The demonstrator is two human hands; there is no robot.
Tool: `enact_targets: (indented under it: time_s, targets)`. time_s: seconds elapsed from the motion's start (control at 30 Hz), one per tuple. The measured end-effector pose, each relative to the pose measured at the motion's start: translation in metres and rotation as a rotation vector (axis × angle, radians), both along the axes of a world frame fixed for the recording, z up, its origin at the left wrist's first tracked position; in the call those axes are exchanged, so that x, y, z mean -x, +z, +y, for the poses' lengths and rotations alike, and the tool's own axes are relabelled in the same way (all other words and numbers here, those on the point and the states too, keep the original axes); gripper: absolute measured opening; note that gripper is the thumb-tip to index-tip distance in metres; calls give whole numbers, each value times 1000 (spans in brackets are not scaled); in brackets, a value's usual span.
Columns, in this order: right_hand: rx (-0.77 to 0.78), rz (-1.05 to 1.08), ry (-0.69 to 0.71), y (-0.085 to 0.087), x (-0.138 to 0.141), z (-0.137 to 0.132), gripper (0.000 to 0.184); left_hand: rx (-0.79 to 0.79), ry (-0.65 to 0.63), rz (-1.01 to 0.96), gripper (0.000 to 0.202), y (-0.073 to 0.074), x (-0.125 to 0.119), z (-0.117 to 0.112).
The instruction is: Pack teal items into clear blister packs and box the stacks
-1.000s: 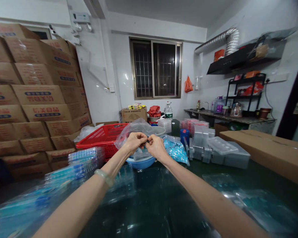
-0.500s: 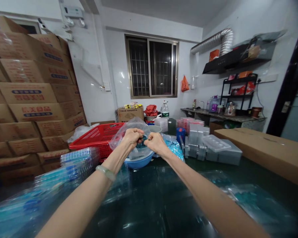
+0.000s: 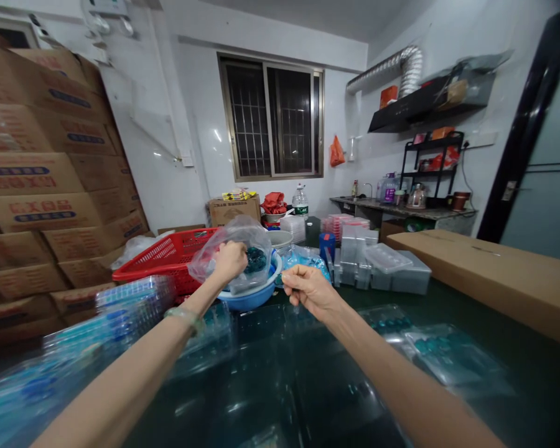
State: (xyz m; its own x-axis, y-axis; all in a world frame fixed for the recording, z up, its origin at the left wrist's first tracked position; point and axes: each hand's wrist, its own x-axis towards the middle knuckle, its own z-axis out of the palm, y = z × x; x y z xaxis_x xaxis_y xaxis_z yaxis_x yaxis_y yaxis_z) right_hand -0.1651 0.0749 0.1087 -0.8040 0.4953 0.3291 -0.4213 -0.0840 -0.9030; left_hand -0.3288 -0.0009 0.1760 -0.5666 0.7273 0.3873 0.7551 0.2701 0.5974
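A clear plastic bag (image 3: 248,231) lines the blue basin (image 3: 245,302), with a clump of dark teal pieces (image 3: 256,258) inside it. My left hand (image 3: 232,259) is closed at the left part of the bag; what its fingers grip is hidden. To the right of the basin, above the table, my right hand (image 3: 308,289) pinches a small teal piece (image 3: 281,278) between thumb and fingertips. Clear plastic trays (image 3: 205,342) lie on the dark table below my hands. At the right, another clear tray (image 3: 443,351) holds several teal pieces.
A red basket (image 3: 152,264) stands behind-left of the basin. Stacked blue-tinted trays (image 3: 130,298) are at the left. Clear boxes (image 3: 354,252), a blue canister (image 3: 327,247) and a blue bag (image 3: 303,256) stand beyond my right hand. A long carton (image 3: 485,267) borders the right side.
My hands were together over the basin and have parted. The right moved down and right with the small piece; the left moved left over the bag. The view has shifted right.
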Motion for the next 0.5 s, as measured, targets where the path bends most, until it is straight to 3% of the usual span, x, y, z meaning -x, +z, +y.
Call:
enact_targets:
  time_s: [0.2,0.4,0.5]
  targets:
    - [31,13,-93,-3,-29,2,27,115,-410,-48,33,-6,-92,-17]
    - [-5,-117,-265,-15,-82,7,29,82,-482,-378,21,-29,-135,-3]
    - [14,-138,-275,-24,-115,6,27,127,-535,-469,22,-39,-152,8]
